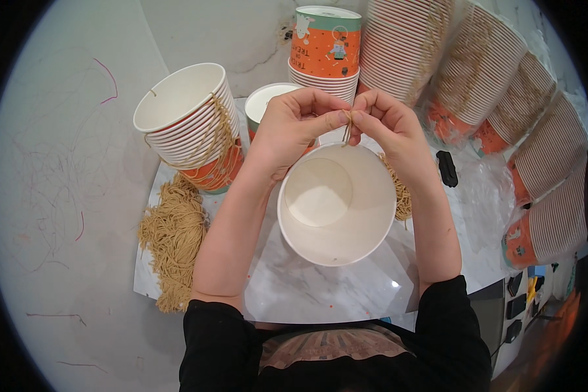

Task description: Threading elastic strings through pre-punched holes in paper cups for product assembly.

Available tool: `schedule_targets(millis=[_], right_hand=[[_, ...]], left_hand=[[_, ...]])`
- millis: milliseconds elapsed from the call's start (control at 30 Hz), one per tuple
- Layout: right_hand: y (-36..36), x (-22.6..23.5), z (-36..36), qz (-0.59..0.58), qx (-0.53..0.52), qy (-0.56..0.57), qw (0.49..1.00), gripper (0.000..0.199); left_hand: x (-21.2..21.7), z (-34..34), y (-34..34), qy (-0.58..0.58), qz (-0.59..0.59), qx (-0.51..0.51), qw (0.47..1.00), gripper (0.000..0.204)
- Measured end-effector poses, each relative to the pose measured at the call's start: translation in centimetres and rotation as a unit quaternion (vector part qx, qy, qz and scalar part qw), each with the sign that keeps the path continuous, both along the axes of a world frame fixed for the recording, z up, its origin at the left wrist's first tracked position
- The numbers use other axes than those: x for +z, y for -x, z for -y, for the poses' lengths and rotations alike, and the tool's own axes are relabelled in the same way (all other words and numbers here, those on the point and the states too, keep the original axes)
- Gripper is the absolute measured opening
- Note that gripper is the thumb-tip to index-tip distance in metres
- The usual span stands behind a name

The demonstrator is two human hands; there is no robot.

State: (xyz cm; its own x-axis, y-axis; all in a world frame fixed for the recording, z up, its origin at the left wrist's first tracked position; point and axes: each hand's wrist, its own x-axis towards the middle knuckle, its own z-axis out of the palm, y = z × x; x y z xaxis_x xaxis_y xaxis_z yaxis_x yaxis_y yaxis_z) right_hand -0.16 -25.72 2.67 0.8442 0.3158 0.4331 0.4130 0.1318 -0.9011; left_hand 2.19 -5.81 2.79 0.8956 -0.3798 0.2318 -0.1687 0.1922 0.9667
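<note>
Nearest, the black sleeves [217,346] lie at five and seven o'clock around the open white bucket [374,219], which sits on the marbled table [294,291] between the bare forearms, its mouth facing up. Between eight and nine o'clock spreads a big pile of tan string [173,238]; at three, beside the right forearm, lies a smaller tan heap [402,196]. At the far rim, the left hand [284,127] at eleven and the right hand [393,124] at one meet, thumbs and fingertips pinched narrow on a short tan strand [346,136] at twelve; I cannot tell whether it passes through the bucket. A black object [447,168] lies between two and three. Further out, a nested bucket stack [186,114] draped with strings stands at ten, a white-topped container [268,98] at eleven, an upside-down orange bucket [326,49] at twelve, and wrapped stacks [480,72] from one to three.
</note>
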Motion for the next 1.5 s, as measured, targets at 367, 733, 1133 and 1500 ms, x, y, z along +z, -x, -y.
schedule_targets(millis=[367, 733, 1133, 1500], right_hand=[[0.3, -0.5, -0.4, -0.005, -0.048, -0.015, 0.999, 0.01], [1.3, -0.4, -1.6, 0.079, -0.149, 0.032, 0.985, 0.013], [0.9, -0.6, -1.2, 0.043, -0.095, 0.034, 0.994, 0.015], [1.2, -0.1, -0.9, -0.092, -0.036, -0.011, 0.995, 0.015]], left_hand=[[-0.2, 0.8, 0.7, 0.022, 0.022, 0.019, 0.999, 0.015], [-0.4, 0.9, 0.8, 0.02, 0.057, 0.058, 0.996, 0.02], [-0.2, -0.1, 0.8, 0.004, 0.063, 0.098, 0.993, 0.017], [0.6, -1.0, 1.4, -0.177, 0.122, 0.091, 0.972, 0.016]])
